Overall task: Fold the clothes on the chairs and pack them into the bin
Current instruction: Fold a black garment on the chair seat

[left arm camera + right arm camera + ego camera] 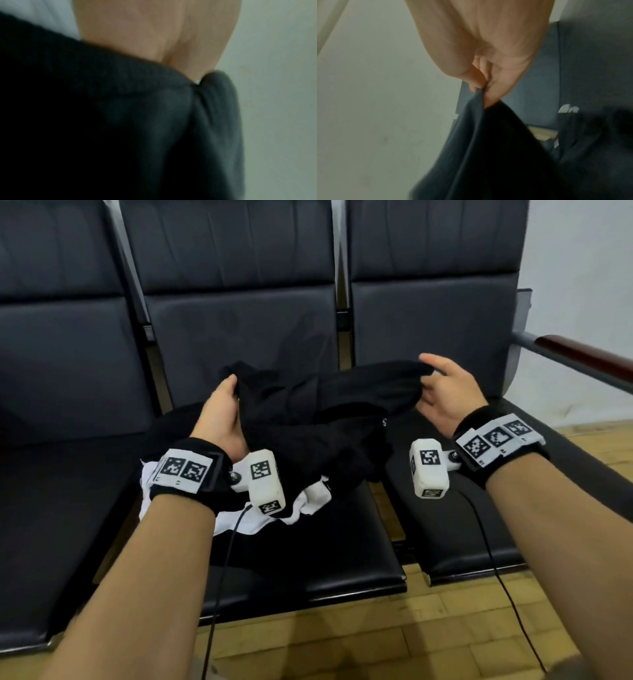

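A: Black garment (318,412) mid-frame, lifted over the middle chair (308,546). Left hand (219,419) grips one edge, right hand (445,392) pinches the other.
B: Pull it taut and level before folding (white garment (308,501) lies underneath, lower centre).

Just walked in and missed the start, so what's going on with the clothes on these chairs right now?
A person is holding up a black garment over the middle chair, one edge in each hand. The left hand grips its left side, and the right hand pinches its right corner between thumb and fingers. The garment sags between them, still bunched and not yet folded. A white garment lies crumpled on the seat beneath it. No bin is in view.
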{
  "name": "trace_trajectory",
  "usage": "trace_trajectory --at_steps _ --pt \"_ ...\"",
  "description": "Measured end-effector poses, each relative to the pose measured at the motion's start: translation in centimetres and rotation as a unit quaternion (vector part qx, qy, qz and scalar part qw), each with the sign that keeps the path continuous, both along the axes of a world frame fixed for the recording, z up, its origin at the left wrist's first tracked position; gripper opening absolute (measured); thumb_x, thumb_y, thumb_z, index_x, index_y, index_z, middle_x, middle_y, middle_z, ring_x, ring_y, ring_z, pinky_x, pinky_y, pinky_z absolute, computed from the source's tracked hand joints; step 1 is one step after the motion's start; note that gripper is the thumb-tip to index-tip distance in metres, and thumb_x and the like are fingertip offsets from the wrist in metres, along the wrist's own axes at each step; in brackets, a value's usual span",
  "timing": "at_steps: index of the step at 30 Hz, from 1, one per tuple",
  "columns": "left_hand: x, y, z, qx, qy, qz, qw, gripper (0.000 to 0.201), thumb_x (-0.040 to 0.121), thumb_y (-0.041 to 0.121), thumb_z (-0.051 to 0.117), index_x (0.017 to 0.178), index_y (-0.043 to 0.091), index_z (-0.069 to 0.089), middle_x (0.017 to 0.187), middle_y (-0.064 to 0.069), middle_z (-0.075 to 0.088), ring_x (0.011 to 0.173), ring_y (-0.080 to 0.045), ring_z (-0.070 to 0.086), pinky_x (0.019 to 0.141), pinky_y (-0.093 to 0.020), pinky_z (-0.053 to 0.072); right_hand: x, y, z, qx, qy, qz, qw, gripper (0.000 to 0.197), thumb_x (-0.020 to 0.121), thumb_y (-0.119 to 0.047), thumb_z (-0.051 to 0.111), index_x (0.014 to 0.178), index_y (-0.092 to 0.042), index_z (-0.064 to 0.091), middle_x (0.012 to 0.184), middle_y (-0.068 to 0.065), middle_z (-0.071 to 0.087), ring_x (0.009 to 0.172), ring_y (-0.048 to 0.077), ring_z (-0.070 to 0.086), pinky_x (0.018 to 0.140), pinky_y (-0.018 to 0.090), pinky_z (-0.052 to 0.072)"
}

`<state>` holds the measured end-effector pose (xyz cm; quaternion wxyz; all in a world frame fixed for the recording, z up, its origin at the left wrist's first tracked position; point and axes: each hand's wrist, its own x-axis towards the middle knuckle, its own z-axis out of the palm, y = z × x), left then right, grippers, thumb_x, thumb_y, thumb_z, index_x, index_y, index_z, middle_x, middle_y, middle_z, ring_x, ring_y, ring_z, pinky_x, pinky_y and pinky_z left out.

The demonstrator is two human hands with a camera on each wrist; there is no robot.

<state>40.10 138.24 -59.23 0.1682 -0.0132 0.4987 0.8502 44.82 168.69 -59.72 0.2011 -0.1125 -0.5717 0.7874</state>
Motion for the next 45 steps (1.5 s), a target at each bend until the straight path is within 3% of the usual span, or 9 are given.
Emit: trace_trajectory --at_steps 5,10,14,17,25,30,34,39,45 --pt "0.9 2.8 0.0 -0.068 0.094 -0.049 0.992 0.039 0.111 0.041 0.039 0.144 0.027 0.054 0.127 -0.004 0.073 0.114 -0.019 0.072 0.087 -0.032 0.061 0.7 -1.7 -3.9 0.527 -0.211 0.023 0.823 0.023 0.088 -0.03 0.074 0.108 -0.035 0.062 0.126 0.008 0.05 0.115 0.028 0.059 0.108 0.035 0.047" --pt "1.1 4.9 -0.1 -0.145 0.152 -0.113 0.971 0.035 0.111 0.042 0.038 0.144 0.036 0.051 0.126 -0.011 0.071 0.106 -0.024 0.07 0.089 -0.041 0.06 0.6 -6.8 -3.2 0.417 -0.014 0.203 0.886 0.063 0.092 -0.018 0.075 0.142 -0.039 0.044 0.102 0.004 0.066 0.076 0.015 0.07 0.078 0.029 0.062" --pt "0.1 4.1 -0.9 -0.152 0.109 -0.126 0.974 0.038 0.111 0.049 0.033 0.126 0.027 0.06 0.086 0.003 0.071 0.071 -0.013 0.063 0.062 -0.034 0.058 -0.3 -6.7 -3.8 0.54 0.011 0.128 0.832 0.015 0.092 -0.023 0.073 0.101 -0.028 0.062 0.077 -0.01 0.064 0.057 -0.001 0.056 0.063 0.013 0.044" --pt "-0.8 2.8 -1.2 -0.143 0.102 -0.1 0.979 0.046 0.111 0.051 0.031 0.143 0.026 0.053 0.104 0.0 0.075 0.075 -0.014 0.071 0.065 -0.035 0.059 -1.1 -5.9 -4.8 0.558 -0.023 0.137 0.818 0.014 0.092 -0.023 0.07 0.088 -0.028 0.058 0.078 -0.01 0.063 0.058 -0.002 0.054 0.062 0.01 0.039" --pt "-3.3 0.1 -2.4 -0.029 0.061 0.056 0.996 0.05 0.11 0.052 0.033 0.155 0.032 0.034 0.137 -0.004 0.067 0.118 -0.025 0.07 0.097 -0.05 0.059 -2.8 -3.0 -4.8 0.149 -0.2 0.027 0.968 0.026 0.11 -0.033 0.031 0.11 -0.014 0.049 0.095 0.02 0.072 0.057 0.016 0.07 0.053 0.027 0.055" --pt "-2.9 0.5 -2.0 -0.019 0.017 -0.036 0.999 0.054 0.106 0.051 0.048 0.141 0.011 0.059 0.13 -0.009 0.071 0.117 -0.022 0.071 0.096 -0.037 0.057 -1.6 -4.5 -5.8 0.13 -0.318 0.236 0.909 0.082 0.105 -0.066 0.02 0.119 0.002 0.064 0.101 0.018 0.078 0.095 0.032 0.077 0.077 0.036 0.061" --pt "-4.0 0.3 -2.5 -0.06 0.019 -0.01 0.998 0.069 0.091 0.015 0.077 0.149 0.005 0.041 0.125 -0.014 0.071 0.107 -0.021 0.074 0.081 -0.034 0.062 -1.4 -6.8 -6.8 0.293 -0.279 0.287 0.868 0.059 0.103 -0.063 0.039 0.141 -0.023 0.058 0.122 0.003 0.071 0.111 0.025 0.07 0.097 0.038 0.057" --pt "-3.8 -0.8 -5.3 -0.386 0.021 -0.009 0.922 0.083 0.086 0.017 0.084 0.145 -0.002 0.029 0.13 -0.019 0.065 0.104 -0.028 0.073 0.082 -0.044 0.064 -1.0 -7.6 -9.2 0.556 -0.283 0.371 0.688 0.107 0.085 -0.051 0.078 0.162 -0.025 0.008 0.134 0.004 0.06 0.117 0.023 0.063 0.1 0.034 0.053" --pt "-1.2 -1.3 -5.0 -0.552 0.013 -0.18 0.814 0.053 0.088 0.044 0.079 0.118 0.002 0.064 0.108 -0.013 0.075 0.094 -0.023 0.076 0.083 -0.039 0.065 -1.9 -7.0 -9.3 0.622 -0.238 0.262 0.698 0.036 0.088 -0.042 0.078 0.11 -0.019 0.064 0.093 -0.008 0.063 0.089 0.013 0.061 0.08 0.022 0.045"
